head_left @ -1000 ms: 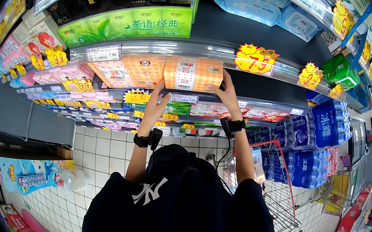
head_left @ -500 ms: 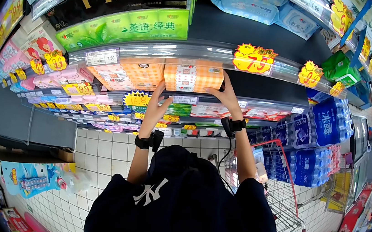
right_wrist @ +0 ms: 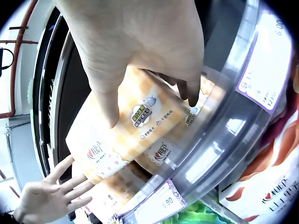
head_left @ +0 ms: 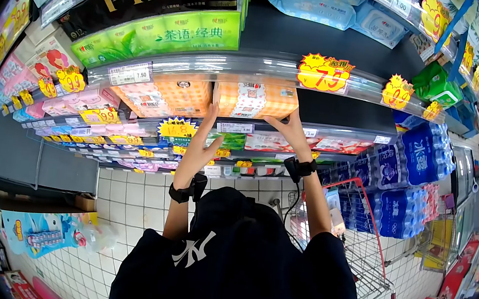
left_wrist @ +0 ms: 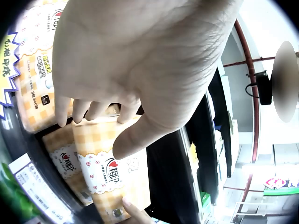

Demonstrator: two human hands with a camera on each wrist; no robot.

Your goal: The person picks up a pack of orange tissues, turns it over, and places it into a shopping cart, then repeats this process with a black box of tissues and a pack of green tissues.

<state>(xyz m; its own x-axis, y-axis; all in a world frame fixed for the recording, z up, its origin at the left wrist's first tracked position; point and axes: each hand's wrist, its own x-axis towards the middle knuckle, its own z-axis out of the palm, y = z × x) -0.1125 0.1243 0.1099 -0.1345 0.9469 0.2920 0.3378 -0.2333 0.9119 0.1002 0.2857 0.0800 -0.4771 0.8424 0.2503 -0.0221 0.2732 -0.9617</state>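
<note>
In the head view an orange-checked tissue pack (head_left: 269, 98) sits at the front of a shelf, slightly angled. My right hand (head_left: 292, 133) holds its right end, thumb on the front face; the right wrist view shows the hand (right_wrist: 145, 42) spanning the pack (right_wrist: 135, 126) between thumb and fingers. At the pack's left end, my left hand (head_left: 200, 145) is upright with fingers extended. Its fingers (right_wrist: 77, 191) look spread and straight in the right wrist view. Beneath the held pack lies another orange-checked pack (left_wrist: 65, 161), seen in the left wrist view.
More orange-checked packs (head_left: 166, 97) stand to the left on the same shelf. A clear price rail (head_left: 255, 65) runs just above my hands. Green tissue packs (head_left: 164, 33) are on the shelf above. A shopping cart (head_left: 366, 252) and wrapped blue bottles (head_left: 410, 154) are at the right.
The tissue pack has shifted to the right and turned slightly, with my right hand moving along with it. My left hand has moved slightly up and right, its fingers straighter.
</note>
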